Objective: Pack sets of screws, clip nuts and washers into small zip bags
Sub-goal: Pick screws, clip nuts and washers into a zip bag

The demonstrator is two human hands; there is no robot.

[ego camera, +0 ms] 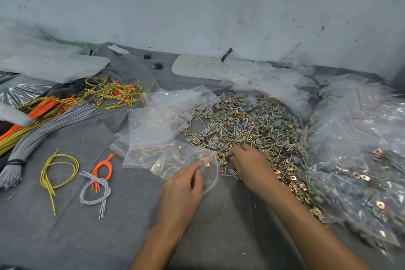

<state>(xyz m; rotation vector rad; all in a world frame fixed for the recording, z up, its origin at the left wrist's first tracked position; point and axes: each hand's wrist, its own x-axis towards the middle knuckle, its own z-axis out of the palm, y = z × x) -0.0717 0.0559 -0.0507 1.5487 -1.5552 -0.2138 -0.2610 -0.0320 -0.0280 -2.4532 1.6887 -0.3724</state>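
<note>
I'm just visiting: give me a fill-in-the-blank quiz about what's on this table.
1. The right hand reaches into the pile of screws, clip nuts and ____.
2. The left hand pinches a clear zip bag at the pile's ____ side.
3. The tied bundle of cords is ____ in colour.
Missing words: washers; left; grey.

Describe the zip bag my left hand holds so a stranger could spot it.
Find the big hardware pile. At its near left edge lie clear zip bags. The held bag is nearest, pinched by the left hand, mouth bowed open while the others lie flat.
</note>
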